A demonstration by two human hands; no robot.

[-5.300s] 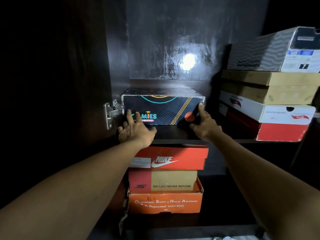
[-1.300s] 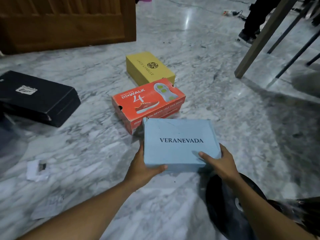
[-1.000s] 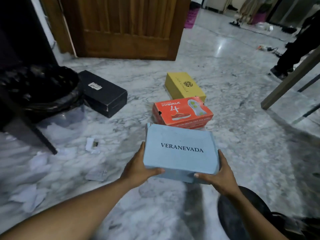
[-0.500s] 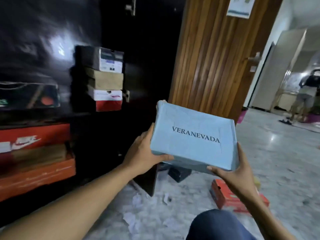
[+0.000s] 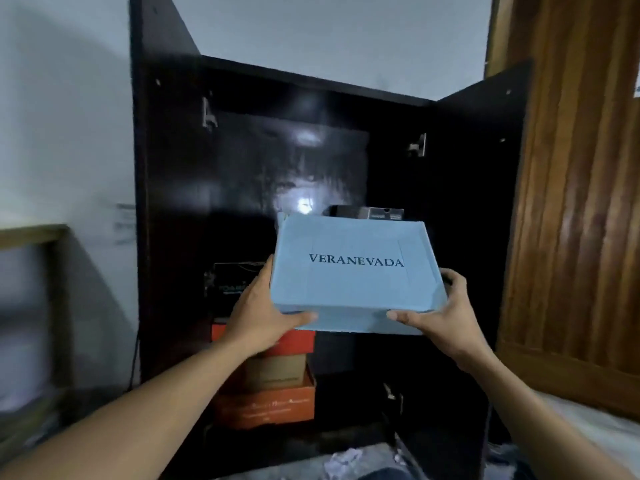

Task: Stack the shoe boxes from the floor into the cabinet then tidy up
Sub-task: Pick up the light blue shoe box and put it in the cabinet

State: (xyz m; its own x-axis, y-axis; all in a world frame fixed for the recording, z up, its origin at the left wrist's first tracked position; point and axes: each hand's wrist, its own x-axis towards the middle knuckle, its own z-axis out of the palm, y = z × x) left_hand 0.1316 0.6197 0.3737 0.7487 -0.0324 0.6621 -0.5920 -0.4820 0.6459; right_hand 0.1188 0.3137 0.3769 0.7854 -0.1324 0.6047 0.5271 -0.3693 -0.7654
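Observation:
I hold a light blue shoe box [image 5: 353, 271] marked VERANEVADA in the air in front of the open dark cabinet [image 5: 242, 168]. My left hand [image 5: 259, 313] grips its near left corner and my right hand [image 5: 440, 313] grips its near right corner. Behind the box, a black patterned box [image 5: 230, 285] sits on the middle shelf at the left. Below that shelf stand an orange box [image 5: 298, 341], a tan box [image 5: 277, 372] and another orange box [image 5: 266, 407], stacked. The top of a grey box [image 5: 374, 213] shows above the blue one at the right.
Both cabinet doors, left [image 5: 159, 36] and right [image 5: 485, 237], stand open. A wooden room door [image 5: 571, 202] is at the right. A wood-framed piece of furniture [image 5: 31, 237] stands by the wall at the left. Scraps of paper [image 5: 343, 459] lie on the floor below the cabinet.
I picked the blue box up from the floor, turned left with it and now face the cabinet squarely, with the box raised to shelf height.

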